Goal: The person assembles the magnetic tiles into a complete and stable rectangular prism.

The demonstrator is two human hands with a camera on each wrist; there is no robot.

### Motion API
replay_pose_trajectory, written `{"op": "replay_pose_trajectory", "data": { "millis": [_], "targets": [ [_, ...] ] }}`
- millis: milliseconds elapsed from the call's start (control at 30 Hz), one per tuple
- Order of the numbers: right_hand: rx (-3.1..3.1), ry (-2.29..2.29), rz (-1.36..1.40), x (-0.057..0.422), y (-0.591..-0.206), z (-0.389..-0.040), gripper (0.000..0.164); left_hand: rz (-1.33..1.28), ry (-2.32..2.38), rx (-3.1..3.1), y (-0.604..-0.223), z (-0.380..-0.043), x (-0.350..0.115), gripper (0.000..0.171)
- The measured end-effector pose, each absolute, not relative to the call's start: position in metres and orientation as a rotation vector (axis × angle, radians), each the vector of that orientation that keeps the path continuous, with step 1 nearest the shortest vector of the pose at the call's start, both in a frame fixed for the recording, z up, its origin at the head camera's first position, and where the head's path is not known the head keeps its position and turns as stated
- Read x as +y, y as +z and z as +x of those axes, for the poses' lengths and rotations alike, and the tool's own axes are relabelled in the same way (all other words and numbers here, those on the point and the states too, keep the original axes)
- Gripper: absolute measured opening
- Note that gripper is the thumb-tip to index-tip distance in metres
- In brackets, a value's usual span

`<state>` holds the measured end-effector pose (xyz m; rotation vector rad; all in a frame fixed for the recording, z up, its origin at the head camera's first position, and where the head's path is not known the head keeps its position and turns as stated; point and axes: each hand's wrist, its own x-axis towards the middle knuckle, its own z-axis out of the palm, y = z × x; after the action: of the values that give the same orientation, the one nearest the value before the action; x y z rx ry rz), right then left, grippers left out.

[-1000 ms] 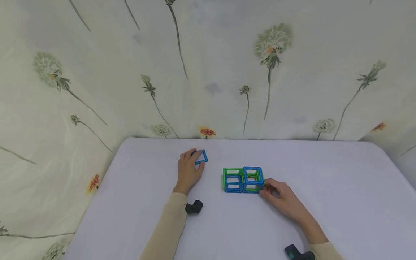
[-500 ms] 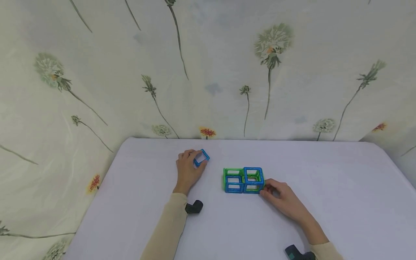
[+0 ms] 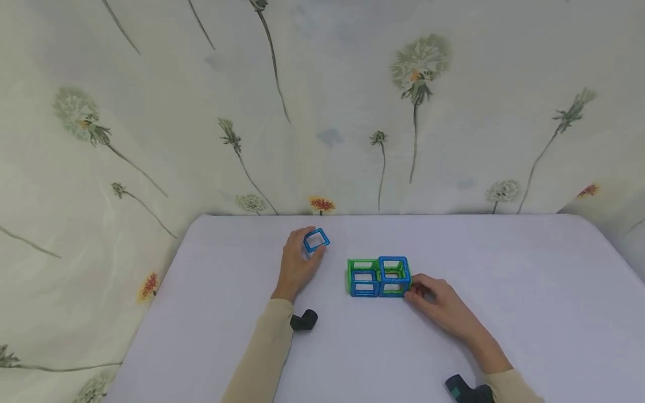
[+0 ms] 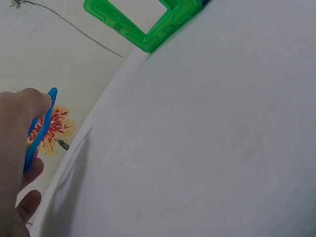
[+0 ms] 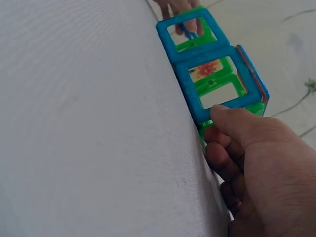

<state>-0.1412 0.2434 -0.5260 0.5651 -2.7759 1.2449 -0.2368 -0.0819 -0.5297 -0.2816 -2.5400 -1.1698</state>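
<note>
My left hand [image 3: 296, 266] pinches a blue square magnetic tile [image 3: 325, 235] between thumb and fingers, left of and behind the tile structure. The left wrist view shows this blue tile [image 4: 45, 123] nearly edge-on. In the middle of the table stands a structure of blue and green open-frame magnetic tiles [image 3: 379, 280], two cubes side by side. A blue tile tops the right cube; the left one has an open top. My right hand [image 3: 443, 305] grips the structure's right end, the thumb on a blue front tile [image 5: 182, 74] and the fingers curled beside the green side.
A white cloth covers the table [image 3: 373, 347]. Behind it hangs a curtain [image 3: 322, 101] printed with dandelions. Dark camera mounts sit at both wrists, the left mount [image 3: 304, 320] just over the tabletop.
The blue tile in my left hand has turned between the fingers and moved slightly right. My right hand stays on the structure, which keeps its place.
</note>
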Motion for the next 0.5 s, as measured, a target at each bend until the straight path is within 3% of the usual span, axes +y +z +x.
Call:
{"op": "replay_pose_trajectory", "data": {
  "millis": [500],
  "targets": [
    [-2.784,1.231,0.516,0.2422,-0.5236,-0.1391,0.011,-0.304,-1.19,-2.537,-0.5272,-0.236,-0.0822,0.045]
  ]
}}
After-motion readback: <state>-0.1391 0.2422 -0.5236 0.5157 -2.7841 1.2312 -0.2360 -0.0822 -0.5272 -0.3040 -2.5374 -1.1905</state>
